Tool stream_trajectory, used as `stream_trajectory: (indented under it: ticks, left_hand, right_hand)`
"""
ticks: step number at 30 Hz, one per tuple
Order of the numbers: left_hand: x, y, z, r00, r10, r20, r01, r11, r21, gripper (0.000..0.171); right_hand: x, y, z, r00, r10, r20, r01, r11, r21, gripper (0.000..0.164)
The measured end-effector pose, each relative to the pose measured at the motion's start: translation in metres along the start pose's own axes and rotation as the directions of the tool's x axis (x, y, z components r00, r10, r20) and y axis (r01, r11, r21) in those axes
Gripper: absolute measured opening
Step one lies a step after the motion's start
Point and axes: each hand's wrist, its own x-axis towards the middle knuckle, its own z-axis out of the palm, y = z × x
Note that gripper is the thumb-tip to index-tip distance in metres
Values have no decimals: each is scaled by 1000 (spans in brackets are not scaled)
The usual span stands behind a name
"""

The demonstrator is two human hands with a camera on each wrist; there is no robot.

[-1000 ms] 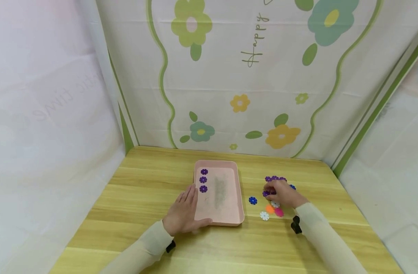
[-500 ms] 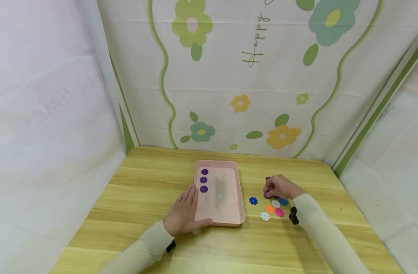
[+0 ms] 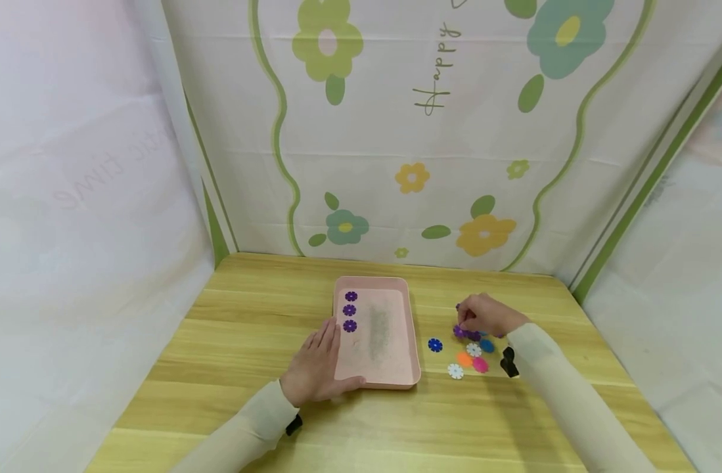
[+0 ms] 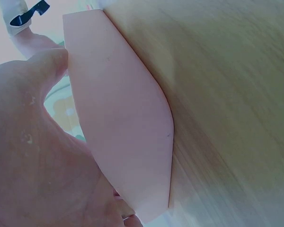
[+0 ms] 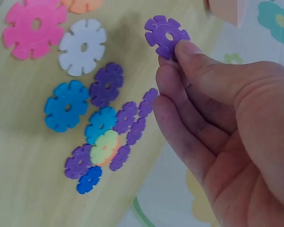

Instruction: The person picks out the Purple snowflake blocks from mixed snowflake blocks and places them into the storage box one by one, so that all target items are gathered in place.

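Observation:
My right hand (image 3: 489, 315) pinches a purple snowflake disc (image 5: 158, 37) between thumb and fingertips; in the right wrist view it is held up over the loose discs, its notched rim and centre hole showing. My left hand (image 3: 313, 369) rests at the near left corner of a pink tray (image 3: 399, 358), straight fingers along the left side and thumb on the near rim. The left wrist view shows that thumb over the tray's outer wall (image 4: 123, 109). Inside the tray, three purple discs (image 3: 350, 326) lie in a column along the left side.
Right of the tray lie loose discs: a dark blue disc (image 3: 431, 342), a white disc (image 3: 455, 375), a pink disc (image 3: 481, 365) and an orange disc (image 3: 464, 359). Several purple, blue and yellow-green discs overlap under my right hand. A flowered cloth (image 3: 372, 131) hangs behind the table.
My right hand has risen slightly from the pile, with a purple disc between its fingertips. My left hand and the three discs in the tray have stayed put.

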Motion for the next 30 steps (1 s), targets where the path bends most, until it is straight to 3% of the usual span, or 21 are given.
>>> stream_trajectory:
  ticks: [10, 19, 30]
  left_hand:
    - [0, 0, 0, 1000, 2, -6, -2, 1000, 14, 120]
    - [-1, 0, -1, 1000, -1, -3, 1, 1000, 3, 120]
    - [-1, 0, -1, 1000, 4, -9, -4, 1000, 26, 119]
  right_hand:
    - [6, -19, -13, 1000, -7, -1, 7, 1000, 0, 13]
    - [26, -49, -19, 999, -39, 28, 38, 999, 13, 13]
    - [63, -102, -3, 984, -143, 106, 137, 989, 59, 12]
